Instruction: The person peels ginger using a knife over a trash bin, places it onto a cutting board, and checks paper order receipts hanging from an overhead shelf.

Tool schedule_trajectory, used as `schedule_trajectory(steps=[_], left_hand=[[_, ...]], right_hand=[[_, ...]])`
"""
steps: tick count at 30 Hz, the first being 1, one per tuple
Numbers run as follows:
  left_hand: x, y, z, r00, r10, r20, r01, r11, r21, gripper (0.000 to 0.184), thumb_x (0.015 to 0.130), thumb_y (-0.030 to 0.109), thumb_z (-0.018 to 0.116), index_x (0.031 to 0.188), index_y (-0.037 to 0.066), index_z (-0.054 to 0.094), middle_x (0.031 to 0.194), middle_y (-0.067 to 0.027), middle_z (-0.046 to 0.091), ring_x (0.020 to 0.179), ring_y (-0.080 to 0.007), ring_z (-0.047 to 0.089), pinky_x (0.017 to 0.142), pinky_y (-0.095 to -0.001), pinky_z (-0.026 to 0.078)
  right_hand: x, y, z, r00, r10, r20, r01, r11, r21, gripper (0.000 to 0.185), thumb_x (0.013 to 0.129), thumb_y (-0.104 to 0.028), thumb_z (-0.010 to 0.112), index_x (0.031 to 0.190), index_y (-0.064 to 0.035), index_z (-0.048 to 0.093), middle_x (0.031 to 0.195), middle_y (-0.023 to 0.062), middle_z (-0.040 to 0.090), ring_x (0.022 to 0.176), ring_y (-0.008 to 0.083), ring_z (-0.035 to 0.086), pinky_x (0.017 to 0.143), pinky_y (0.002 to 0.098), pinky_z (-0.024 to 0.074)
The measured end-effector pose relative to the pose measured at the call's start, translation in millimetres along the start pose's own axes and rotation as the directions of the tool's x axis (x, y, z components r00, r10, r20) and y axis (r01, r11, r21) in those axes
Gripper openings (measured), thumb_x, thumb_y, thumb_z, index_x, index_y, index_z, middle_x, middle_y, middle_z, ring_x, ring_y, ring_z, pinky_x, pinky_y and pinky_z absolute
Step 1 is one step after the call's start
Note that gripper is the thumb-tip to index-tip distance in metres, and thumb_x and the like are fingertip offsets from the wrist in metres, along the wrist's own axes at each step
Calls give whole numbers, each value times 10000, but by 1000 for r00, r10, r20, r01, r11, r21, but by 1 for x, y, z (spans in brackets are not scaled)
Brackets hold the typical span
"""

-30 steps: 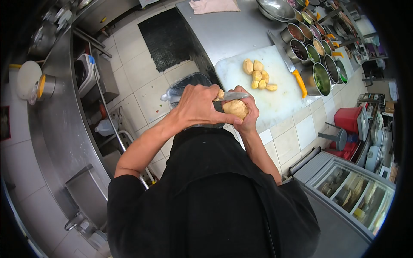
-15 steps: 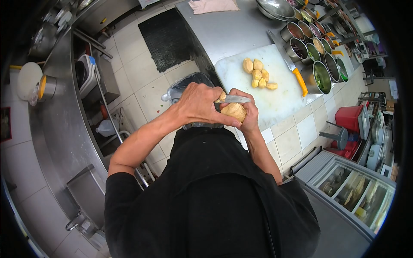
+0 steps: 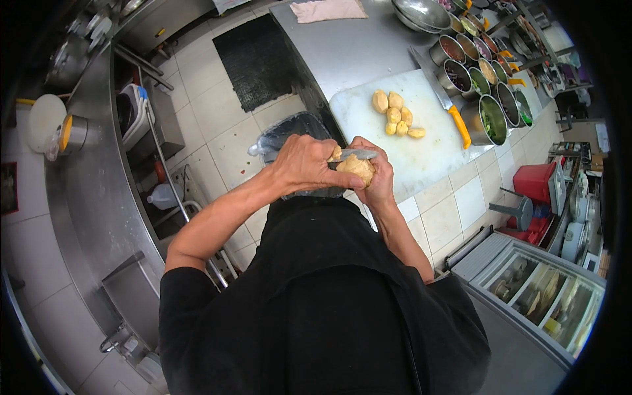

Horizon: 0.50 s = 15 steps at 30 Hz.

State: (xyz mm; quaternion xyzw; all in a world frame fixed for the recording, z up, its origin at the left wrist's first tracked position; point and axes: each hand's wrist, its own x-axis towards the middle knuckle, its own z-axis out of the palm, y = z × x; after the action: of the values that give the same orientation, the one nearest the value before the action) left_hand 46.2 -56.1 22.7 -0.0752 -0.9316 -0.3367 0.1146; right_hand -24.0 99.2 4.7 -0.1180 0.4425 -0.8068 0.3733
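Note:
My left hand (image 3: 304,162) is closed around the handle of a small knife, its thumb resting against a brownish-yellow potato (image 3: 356,170). The knife's blade (image 3: 359,155) points right across the top of the potato. From the other side my right hand (image 3: 378,172) cups the potato, fingers curled behind it. Below both hands is a dark bin (image 3: 289,125) with a clear plastic liner, partly hidden by my left hand. Several pale yellow peeled potatoes (image 3: 395,113) lie in a cluster on the white cutting board (image 3: 368,85) to the right.
A large knife with an orange handle (image 3: 459,126) lies along the board's right edge. Beyond it stand several metal containers of cut vegetables (image 3: 492,118). A pink cloth (image 3: 328,9) and metal bowls (image 3: 423,13) sit on the far counter. To the left runs a steel counter (image 3: 85,178).
My hands and the potato have shifted very slightly left and down. The potato looks turned a little, and the knife blade sits at a slightly different angle against it.

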Motion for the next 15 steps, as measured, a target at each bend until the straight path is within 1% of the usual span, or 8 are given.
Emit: schedule_trajectory(steps=[2,4,7,10,12,14,15], left_hand=[[0,2,-2,1000,15,3,-15,1000,12,728,655,743,662,544,52,464,432,-62,398,380,-237,462,395,-353,384],[-1,3,-4,1000,19,20,-20,999,25,703,692,724,644,574,49,486,453,-61,405,388,-240,466,389,-355,383],[-4,-1,3,989,146,-28,-142,984,103,641,757,683,606,640,57,531,502,-61,425,407,-243,479,381,-361,383],[-12,-8,19,999,26,-40,-23,997,68,577,797,652,578,689,85,567,541,-59,434,421,-248,486,378,-366,382],[-15,-9,25,999,-8,-31,11,995,98,610,800,662,566,676,65,563,528,-72,444,422,-258,492,389,-364,393],[-16,-5,26,995,-85,-50,87,996,35,687,795,694,540,629,28,546,495,-106,456,424,-287,514,402,-377,414],[-14,0,24,987,-146,-68,143,989,-44,746,789,721,519,589,2,532,468,-134,462,425,-311,534,409,-391,429]], right_hand=[[0,-2,0,1000,-16,1,16,1000,-6,253,890,-172,415,714,-17,512,684,26,485,616,90,463,570,219,365],[1,-5,1,999,-33,-16,32,998,-53,245,885,-159,423,710,-14,513,687,32,496,618,93,468,574,221,369],[1,-7,4,996,-66,-58,62,995,-80,245,882,-153,425,705,-8,515,693,43,517,623,100,478,585,227,381],[0,-4,4,986,-130,-107,119,987,-108,246,877,-145,417,702,-3,513,701,56,536,629,111,488,599,237,398],[0,-1,4,978,-154,-141,140,984,-109,245,874,-136,406,701,2,511,703,62,541,633,117,493,607,243,406],[0,1,4,973,-151,-176,138,987,-86,246,873,-126,392,701,7,509,701,65,541,636,120,495,613,248,410],[0,0,4,970,-163,-182,146,984,-105,245,872,-121,387,702,8,506,703,67,542,637,120,495,614,248,410]])
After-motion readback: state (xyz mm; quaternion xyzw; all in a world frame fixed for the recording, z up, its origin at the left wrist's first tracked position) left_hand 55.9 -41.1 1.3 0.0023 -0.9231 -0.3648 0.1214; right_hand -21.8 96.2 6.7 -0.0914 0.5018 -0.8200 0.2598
